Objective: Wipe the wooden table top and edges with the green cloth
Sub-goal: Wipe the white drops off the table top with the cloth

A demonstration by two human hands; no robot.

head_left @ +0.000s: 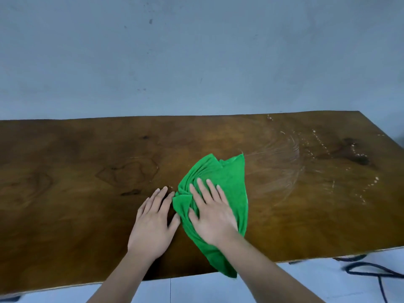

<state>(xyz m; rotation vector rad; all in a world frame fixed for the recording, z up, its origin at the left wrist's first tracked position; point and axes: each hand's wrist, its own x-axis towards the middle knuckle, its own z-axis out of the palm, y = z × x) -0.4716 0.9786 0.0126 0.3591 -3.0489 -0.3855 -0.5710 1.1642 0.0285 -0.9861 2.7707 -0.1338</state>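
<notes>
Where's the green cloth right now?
Head view: the green cloth lies centrally on the wooden table, reaching its near edge, under the right hand, left hand beside it.

The brown wooden tabletop (76,171) carries a crumpled green cloth (229,171) near its middle, and the cloth's tail reaches the near edge. Right of the cloth, curved wet streaks (282,162) and pale specks (319,138) mark the wood.

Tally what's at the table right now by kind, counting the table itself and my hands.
Hands: 2, the left hand flat on the wood and the right hand pressing the cloth
Green cloth: 1
Wooden table: 1
Total: 4
</notes>
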